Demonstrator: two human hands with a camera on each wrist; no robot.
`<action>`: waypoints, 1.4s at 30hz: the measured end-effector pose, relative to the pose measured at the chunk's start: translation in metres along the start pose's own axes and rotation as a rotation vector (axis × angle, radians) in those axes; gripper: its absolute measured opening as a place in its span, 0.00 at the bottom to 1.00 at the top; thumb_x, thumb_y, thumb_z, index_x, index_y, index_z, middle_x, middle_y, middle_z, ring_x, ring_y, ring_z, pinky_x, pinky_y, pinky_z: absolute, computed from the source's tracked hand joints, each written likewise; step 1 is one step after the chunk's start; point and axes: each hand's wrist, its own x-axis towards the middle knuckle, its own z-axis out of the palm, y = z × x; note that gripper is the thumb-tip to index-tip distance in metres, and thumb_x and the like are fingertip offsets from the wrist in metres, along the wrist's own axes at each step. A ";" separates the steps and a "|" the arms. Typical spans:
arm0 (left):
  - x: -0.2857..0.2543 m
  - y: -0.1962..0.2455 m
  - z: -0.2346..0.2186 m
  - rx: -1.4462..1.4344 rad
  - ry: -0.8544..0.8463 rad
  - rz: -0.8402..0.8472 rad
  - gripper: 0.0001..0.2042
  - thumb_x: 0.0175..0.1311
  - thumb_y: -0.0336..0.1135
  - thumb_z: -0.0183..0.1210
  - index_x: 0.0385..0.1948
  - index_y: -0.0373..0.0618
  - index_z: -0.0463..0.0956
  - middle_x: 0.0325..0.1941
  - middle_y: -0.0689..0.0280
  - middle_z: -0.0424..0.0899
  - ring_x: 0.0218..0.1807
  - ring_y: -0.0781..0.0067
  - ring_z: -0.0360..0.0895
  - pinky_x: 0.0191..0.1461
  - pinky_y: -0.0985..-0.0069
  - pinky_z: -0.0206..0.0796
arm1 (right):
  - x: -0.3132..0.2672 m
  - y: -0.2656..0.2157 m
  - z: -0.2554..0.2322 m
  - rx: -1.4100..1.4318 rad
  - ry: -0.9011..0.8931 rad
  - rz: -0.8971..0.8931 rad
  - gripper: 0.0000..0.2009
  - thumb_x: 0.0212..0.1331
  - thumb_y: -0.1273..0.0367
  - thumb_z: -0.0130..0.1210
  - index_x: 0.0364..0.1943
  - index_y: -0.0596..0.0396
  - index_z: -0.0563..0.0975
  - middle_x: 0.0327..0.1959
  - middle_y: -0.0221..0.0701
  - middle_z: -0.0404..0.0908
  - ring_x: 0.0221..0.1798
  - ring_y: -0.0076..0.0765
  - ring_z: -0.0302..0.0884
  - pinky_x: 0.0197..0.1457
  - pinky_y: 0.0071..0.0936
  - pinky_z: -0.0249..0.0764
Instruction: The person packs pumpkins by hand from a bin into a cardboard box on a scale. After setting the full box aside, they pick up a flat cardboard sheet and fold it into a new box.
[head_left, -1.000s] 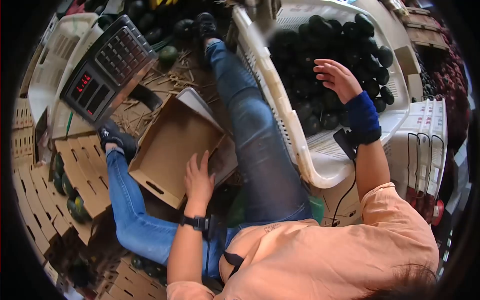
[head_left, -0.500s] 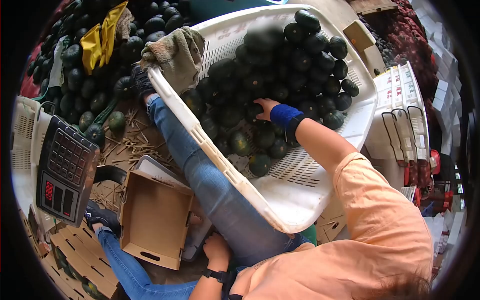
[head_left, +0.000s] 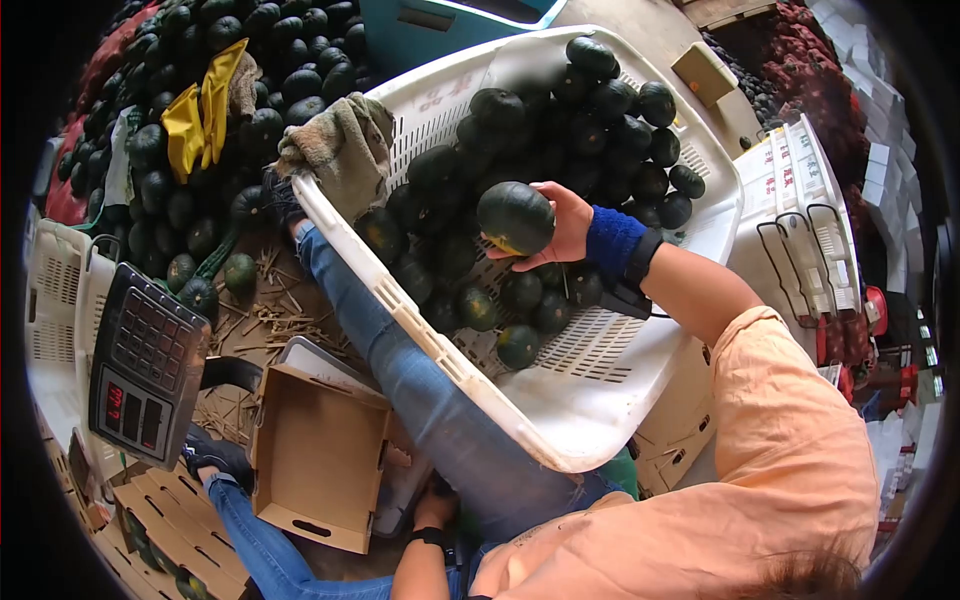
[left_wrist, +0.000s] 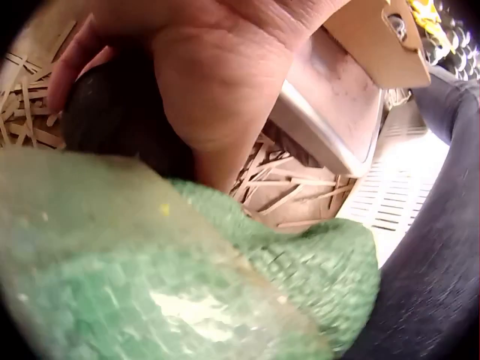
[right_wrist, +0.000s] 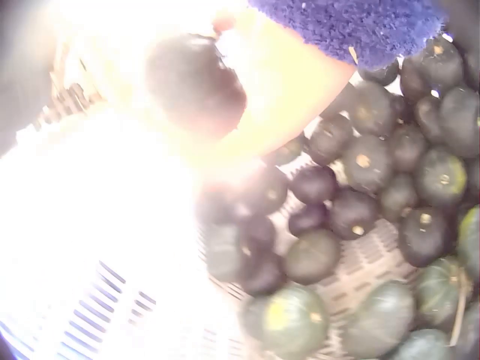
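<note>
Head view is showing the right hand (head_left: 568, 225) holding a squash (head_left: 515, 218) above the white plastic crate (head_left: 600, 405). Its fingers and thumb are curving round the squash's side, gripping smooth, dark green, rounded rind with a yellow-orange patch low down. Beneath it, many dark squashes (head_left: 480, 308) are lying heaped, some faintly mottled, against the crate's slotted floor and walls. A fuzzy blue wristband (head_left: 612, 238) is wrapping the right wrist. A rough, nubby towel (head_left: 350, 150) is draping over the crate's far left corner.

Low beside the person's denim-covered leg, the left hand (head_left: 435, 508) is gripping a dark round thing (left_wrist: 120, 120); in the left wrist view its fingers are bending over the curved top, though how tightly they are pressing together I cannot tell. Near that hand, a crinkled green sack (left_wrist: 315, 266) is bulging below, and a smooth metal plate (left_wrist: 337, 105) is catching light.

An open brown cardboard box (head_left: 320, 450) is resting tilted beside the leg. Left of it, a scale (head_left: 150, 365) is glowing with red digits on its keyed panel. Thin, dry sticks (head_left: 285, 310) are littering the floor. Glare is washing out much of the right wrist view.
</note>
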 end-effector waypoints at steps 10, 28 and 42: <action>-0.167 0.061 -0.096 -0.881 -0.358 0.192 0.35 0.47 0.45 0.64 0.59 0.45 0.61 0.48 0.59 0.74 0.45 0.63 0.77 0.51 0.62 0.71 | -0.026 0.040 0.135 0.435 -0.239 -0.195 0.34 0.56 0.40 0.44 0.60 0.49 0.65 0.59 0.45 0.67 0.60 0.58 0.65 0.49 0.49 0.77; -0.009 0.130 -0.189 -0.007 1.276 0.219 0.38 0.47 0.36 0.66 0.63 0.56 0.56 0.58 0.51 0.56 0.57 0.45 0.61 0.60 0.57 0.57 | -0.006 0.059 0.152 0.419 0.208 -0.180 0.32 0.51 0.35 0.47 0.47 0.44 0.75 0.46 0.36 0.78 0.49 0.43 0.77 0.44 0.39 0.78; -0.221 0.264 -0.115 -1.260 0.279 1.255 0.39 0.55 0.51 0.60 0.66 0.50 0.49 0.61 0.58 0.63 0.62 0.60 0.65 0.52 0.67 0.70 | -0.020 0.077 0.189 -0.296 -0.435 -0.441 0.43 0.54 0.36 0.38 0.69 0.47 0.48 0.69 0.46 0.52 0.69 0.49 0.54 0.64 0.48 0.62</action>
